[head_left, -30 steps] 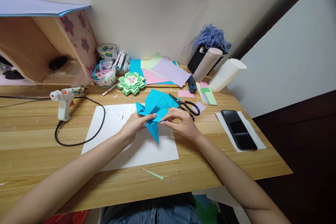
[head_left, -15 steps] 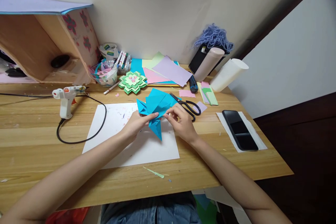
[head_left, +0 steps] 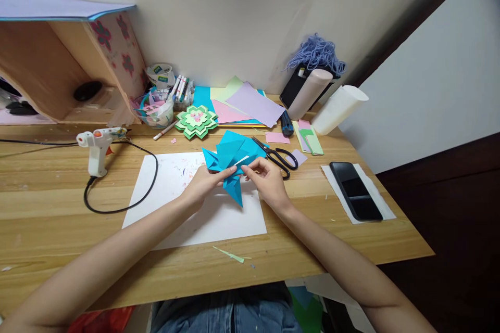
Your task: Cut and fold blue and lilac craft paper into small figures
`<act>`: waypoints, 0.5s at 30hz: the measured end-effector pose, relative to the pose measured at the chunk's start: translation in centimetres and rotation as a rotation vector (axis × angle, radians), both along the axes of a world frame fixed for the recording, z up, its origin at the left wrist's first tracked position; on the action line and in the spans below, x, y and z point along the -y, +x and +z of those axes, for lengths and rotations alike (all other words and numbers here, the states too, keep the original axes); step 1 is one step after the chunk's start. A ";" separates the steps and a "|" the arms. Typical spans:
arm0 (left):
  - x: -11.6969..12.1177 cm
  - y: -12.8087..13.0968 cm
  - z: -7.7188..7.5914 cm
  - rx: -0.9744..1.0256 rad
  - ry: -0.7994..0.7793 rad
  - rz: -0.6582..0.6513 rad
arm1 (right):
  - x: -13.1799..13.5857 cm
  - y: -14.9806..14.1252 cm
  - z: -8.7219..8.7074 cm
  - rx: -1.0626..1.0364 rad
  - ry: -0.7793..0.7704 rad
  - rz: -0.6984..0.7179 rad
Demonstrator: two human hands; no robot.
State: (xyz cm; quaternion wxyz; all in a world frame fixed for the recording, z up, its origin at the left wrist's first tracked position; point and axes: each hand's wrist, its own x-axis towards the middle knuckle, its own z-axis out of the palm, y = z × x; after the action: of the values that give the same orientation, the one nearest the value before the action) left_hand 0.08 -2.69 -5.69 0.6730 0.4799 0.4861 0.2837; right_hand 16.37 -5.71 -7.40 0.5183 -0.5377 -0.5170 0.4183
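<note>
A bright blue folded paper piece (head_left: 230, 155), with several pointed flaps, is held up over a white sheet (head_left: 219, 223). My left hand (head_left: 203, 183) grips its lower left side, thumb on top and the other fingers hidden beneath. On the right edge, my right hand (head_left: 266, 179) pinches a fold between thumb and index finger. A thin white gap shows along a fold near both thumbs. Just behind the right hand lie black-handled scissors (head_left: 279, 158), their blades resting on blue paper (head_left: 253, 145).
A white glue gun (head_left: 97, 151) with a looping cord stands left. Behind are a green layered paper flower (head_left: 196, 122), coloured sheets (head_left: 255, 104), a tub of scraps (head_left: 156, 112), a utility knife (head_left: 287, 124) and white rolls (head_left: 339, 109). A phone (head_left: 355, 191) lies right.
My right thumb and fingers have shifted slightly along the blue paper's right edge. A fold there now shows a white gap, and the lower point has tilted slightly right.
</note>
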 end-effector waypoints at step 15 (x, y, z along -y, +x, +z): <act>0.2 0.1 0.1 0.002 -0.030 -0.029 | 0.1 -0.2 0.0 -0.045 0.005 -0.008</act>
State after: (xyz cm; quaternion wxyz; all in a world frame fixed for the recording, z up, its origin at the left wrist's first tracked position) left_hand 0.20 -2.87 -5.58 0.6847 0.4765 0.4827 0.2669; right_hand 16.17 -5.82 -7.43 0.5327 -0.5291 -0.5041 0.4268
